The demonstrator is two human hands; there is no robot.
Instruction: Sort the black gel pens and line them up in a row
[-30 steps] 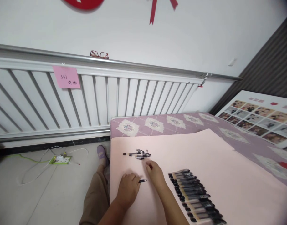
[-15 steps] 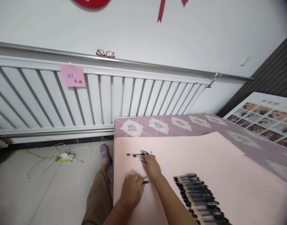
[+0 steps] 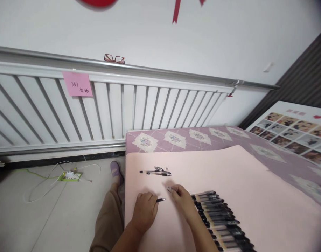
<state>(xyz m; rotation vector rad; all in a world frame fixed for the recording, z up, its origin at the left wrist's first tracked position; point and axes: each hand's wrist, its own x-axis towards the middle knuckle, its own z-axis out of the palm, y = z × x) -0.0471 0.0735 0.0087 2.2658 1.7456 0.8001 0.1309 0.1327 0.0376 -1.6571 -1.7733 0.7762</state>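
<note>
My left hand [image 3: 144, 211] rests on the pink sheet [image 3: 228, 182], fingers closed round a black pen [image 3: 160, 200] whose tip points right. My right hand [image 3: 182, 199] lies just to its right, pinching a small pen part [image 3: 170, 190] between its fingertips. A little farther away on the sheet lie loose pen parts [image 3: 157, 171], apart from both hands. A long row of several assembled black pens [image 3: 218, 217] runs along my right forearm toward the near edge.
The sheet covers a table with a purple patterned cloth [image 3: 176, 138]. A photo board [image 3: 294, 131] leans at the right. A white radiator [image 3: 97, 108] with a pink note [image 3: 77, 84] and glasses [image 3: 114, 58] stands behind. A power strip [image 3: 69, 175] lies on the floor.
My right hand reached out to the loose pen parts, then drew back toward me with a small part pinched in it. The left hand stayed put with its pen.
</note>
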